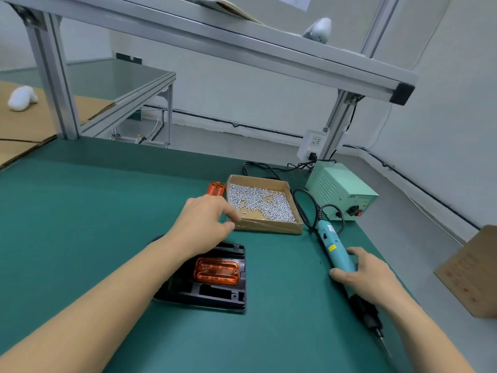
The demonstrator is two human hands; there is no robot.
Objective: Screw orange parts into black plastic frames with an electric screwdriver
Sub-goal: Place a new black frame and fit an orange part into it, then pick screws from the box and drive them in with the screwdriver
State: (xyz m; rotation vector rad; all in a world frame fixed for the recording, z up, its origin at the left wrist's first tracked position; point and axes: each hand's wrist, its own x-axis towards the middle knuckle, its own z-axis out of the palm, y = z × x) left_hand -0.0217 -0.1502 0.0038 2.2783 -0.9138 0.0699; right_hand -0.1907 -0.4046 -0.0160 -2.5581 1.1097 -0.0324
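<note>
Closest to us, the right hand (367, 275) curls around the long blue-green electric screwdriver with a black tip end (339, 261). The tool lies flat on the green table mat (80, 211), its tip pointing back toward the person. If the hand lifts it fast, the black curly cord (304, 208) behind it could catch the box and tip it.

A little further away sits the flat black plastic frame (215, 294). The see-through orange plastic part with ridges (217, 271) lies in its pocket. Nothing holds the frame down right now — a bump from the left arm above it could slide it, or knock the orange part out of place.

Further on, the left hand (205, 219) reaches to the near edge of the shallow brown cardboard box of small silver screws (265, 204). Its thumb and finger are close together, but I cannot tell if a screw is between them. The screws are tiny, so one could slip out and roll away on the mat.

Just left of the box lies a spare orange part (216, 188). Behind it all stands the pale green power box (341, 189).
</note>
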